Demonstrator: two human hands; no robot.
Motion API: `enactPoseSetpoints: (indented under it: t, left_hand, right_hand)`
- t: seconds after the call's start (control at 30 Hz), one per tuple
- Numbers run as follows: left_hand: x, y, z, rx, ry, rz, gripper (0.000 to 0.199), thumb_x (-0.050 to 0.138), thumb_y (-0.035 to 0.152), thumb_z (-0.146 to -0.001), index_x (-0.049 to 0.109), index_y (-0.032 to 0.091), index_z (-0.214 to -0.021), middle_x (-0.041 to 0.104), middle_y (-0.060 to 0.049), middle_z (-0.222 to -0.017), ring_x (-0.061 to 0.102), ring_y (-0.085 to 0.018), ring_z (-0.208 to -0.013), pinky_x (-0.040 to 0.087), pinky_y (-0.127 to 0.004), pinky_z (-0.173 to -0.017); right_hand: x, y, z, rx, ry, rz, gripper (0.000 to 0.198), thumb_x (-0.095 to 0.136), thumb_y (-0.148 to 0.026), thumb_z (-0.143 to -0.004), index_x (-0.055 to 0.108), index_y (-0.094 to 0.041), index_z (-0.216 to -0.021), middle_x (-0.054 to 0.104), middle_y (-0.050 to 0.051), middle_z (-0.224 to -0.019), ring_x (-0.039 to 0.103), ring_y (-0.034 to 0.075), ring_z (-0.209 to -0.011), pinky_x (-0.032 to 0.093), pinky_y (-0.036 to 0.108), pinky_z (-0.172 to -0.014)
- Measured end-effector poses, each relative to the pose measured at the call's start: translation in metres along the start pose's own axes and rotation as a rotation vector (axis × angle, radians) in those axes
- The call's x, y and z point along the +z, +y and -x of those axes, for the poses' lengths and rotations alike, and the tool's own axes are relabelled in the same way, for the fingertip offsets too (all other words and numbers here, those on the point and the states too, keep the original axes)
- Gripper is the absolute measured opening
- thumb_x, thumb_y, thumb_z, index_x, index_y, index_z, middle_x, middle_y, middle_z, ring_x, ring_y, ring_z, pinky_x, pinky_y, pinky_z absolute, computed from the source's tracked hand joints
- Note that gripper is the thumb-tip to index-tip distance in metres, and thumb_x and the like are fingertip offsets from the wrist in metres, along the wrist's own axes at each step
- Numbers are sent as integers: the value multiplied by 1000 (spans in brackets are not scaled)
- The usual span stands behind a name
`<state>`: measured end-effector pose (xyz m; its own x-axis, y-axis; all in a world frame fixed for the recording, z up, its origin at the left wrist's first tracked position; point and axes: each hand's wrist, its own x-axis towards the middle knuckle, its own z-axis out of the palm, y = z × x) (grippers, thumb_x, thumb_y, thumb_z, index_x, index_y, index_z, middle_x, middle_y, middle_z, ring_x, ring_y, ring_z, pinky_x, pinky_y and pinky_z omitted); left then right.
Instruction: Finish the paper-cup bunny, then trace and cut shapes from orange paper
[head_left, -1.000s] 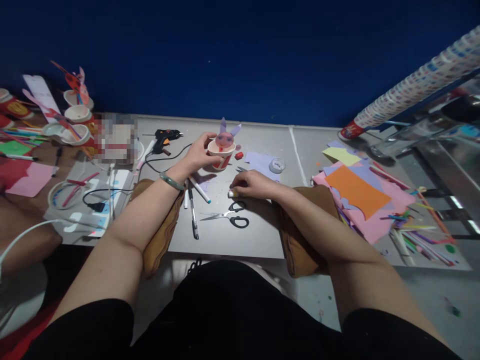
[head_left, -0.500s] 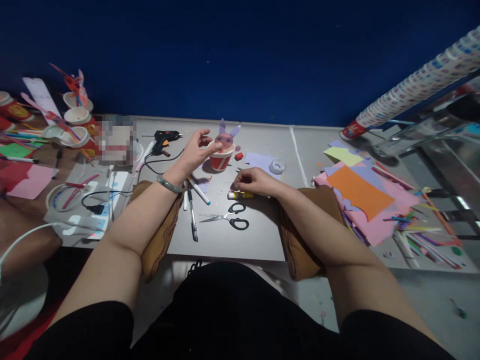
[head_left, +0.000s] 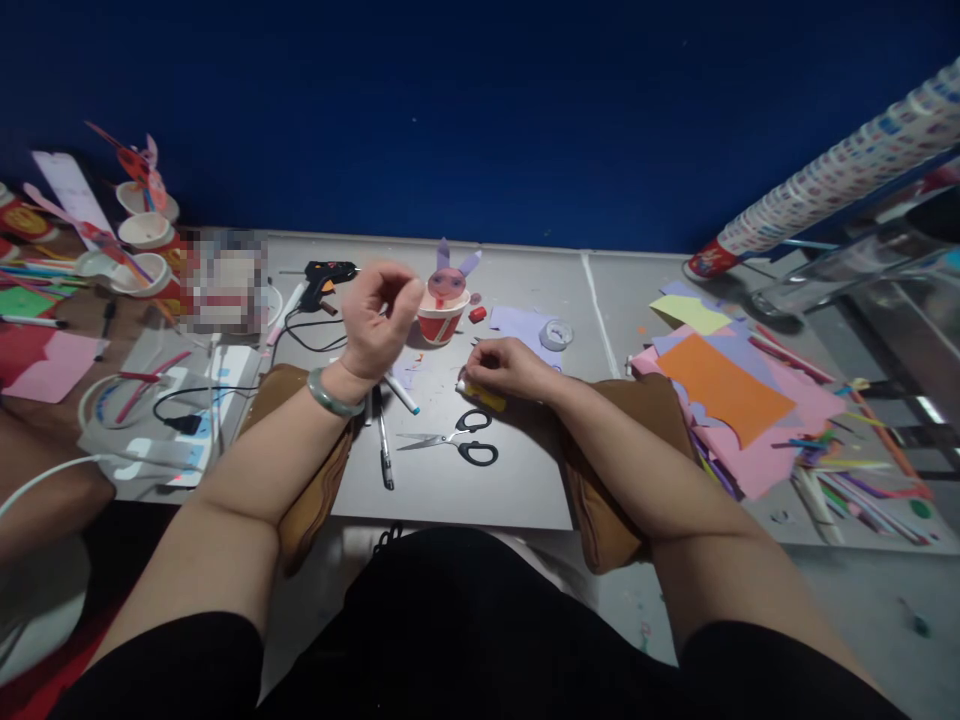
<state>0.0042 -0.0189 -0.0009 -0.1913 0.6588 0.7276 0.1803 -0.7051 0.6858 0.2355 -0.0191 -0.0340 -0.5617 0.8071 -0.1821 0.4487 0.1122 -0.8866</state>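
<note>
A red-and-white paper cup (head_left: 439, 325) stands upright on the table, with a purple paper rabbit face (head_left: 448, 284) with two ears rising from its rim. My left hand (head_left: 379, 320), smeared by motion, hovers just left of the cup with curled fingers. My right hand (head_left: 510, 366) rests on the table with its fingers drawn together at a yellow glue stick (head_left: 486, 398), whose white end pokes out. Its red cap (head_left: 478, 314) lies beside the cup. A small pointed grey tip shows behind the right fingers. Black-handled scissors (head_left: 454, 440) lie open in front.
At left are a black glue gun (head_left: 324, 284), a power strip (head_left: 234, 385) and several decorated cups. Pens (head_left: 384, 445) lie near the scissors. A tape roll (head_left: 556, 334) sits on purple paper. Orange paper (head_left: 724, 390) and a tall cup stack (head_left: 825, 175) are at right.
My left hand has pulled back from the cup toward me and to the left, its fingers curling. Under my right hand, the glue stick has turned to a slant.
</note>
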Motion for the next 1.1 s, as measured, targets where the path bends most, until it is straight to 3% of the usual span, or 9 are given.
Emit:
enactPoseSetpoints:
  t: [0.1, 0.2, 0.3, 0.37, 0.43, 0.6, 0.77, 0.9, 1.1]
  left_hand:
    - [10, 17, 12, -73, -179, 42, 45, 71, 58, -95, 63, 20, -71, 56, 3, -61, 46, -8, -54, 36, -28, -53]
    - [17, 25, 20, -263, -329, 111, 44, 75, 53, -91, 61, 19, -66, 54, 3, -58, 44, -8, -53, 35, -25, -52]
    - [23, 27, 23, -577, -482, 198, 35, 80, 44, -85, 64, 18, -67, 56, 2, -56, 44, -7, -50, 33, -23, -48]
    - [25, 29, 23, -795, -564, 276, 28, 80, 39, -83, 66, 18, -71, 60, 2, -58, 44, -6, -48, 31, -22, -46]
    - [26, 30, 22, -977, -588, 351, 24, 77, 37, -85, 69, 17, -76, 63, 1, -62, 45, -5, -46, 28, -20, -43]
    - [26, 34, 16, -1199, -591, 447, 28, 69, 41, -89, 71, 14, -79, 63, -1, -63, 45, -5, -42, 22, -19, -37]
    - [22, 36, 12, -1277, -677, 453, 25, 79, 35, -80, 67, 13, -75, 65, -1, -65, 49, -4, -45, 23, -16, -38]
    - [20, 35, 11, -1314, -685, 446, 22, 82, 27, -76, 65, 14, -75, 65, -1, -64, 52, -4, -46, 23, -15, -39]
    - [20, 35, 6, -1330, -697, 425, 10, 75, 14, -77, 65, 14, -75, 65, -1, -58, 50, -4, -43, 24, -15, -38]
  right_hand:
    - [-6, 0, -1, 18, 106, -130, 22, 76, -39, -79, 67, -19, -75, 77, 5, -78, 64, 15, -66, 47, 27, -60]
    - [-9, -3, -1, -39, 251, -201, 26, 76, -42, -78, 67, -19, -75, 73, 4, -72, 58, 13, -59, 46, 27, -58]
    - [-9, -8, 5, -243, 510, -122, 24, 70, -43, -87, 67, -20, -80, 73, 4, -76, 60, 14, -63, 48, 29, -61]
    - [-9, -10, 12, -442, 714, 80, 19, 65, -38, -94, 68, -22, -84, 72, 3, -77, 62, 16, -67, 50, 32, -65]
    - [-12, -8, 18, -666, 835, 370, 14, 63, -31, -96, 69, -23, -86, 71, 3, -74, 62, 16, -68, 51, 34, -68]
    - [-17, -1, 27, -1040, 690, 946, 14, 64, -27, -98, 71, -27, -86, 70, 1, -73, 58, 15, -64, 46, 35, -64]
    - [-12, -15, 29, -1373, 709, 1021, 16, 64, -11, -94, 72, -24, -89, 72, 2, -81, 59, 14, -71, 47, 33, -66]
    - [-10, -21, 29, -1398, 722, 1053, 17, 63, -8, -94, 71, -23, -89, 71, 2, -80, 58, 15, -71, 47, 33, -67]
    - [-10, -4, 27, -1244, 615, 1010, 15, 62, -14, -96, 68, -27, -102, 73, 0, -82, 62, 14, -70, 46, 33, -67]
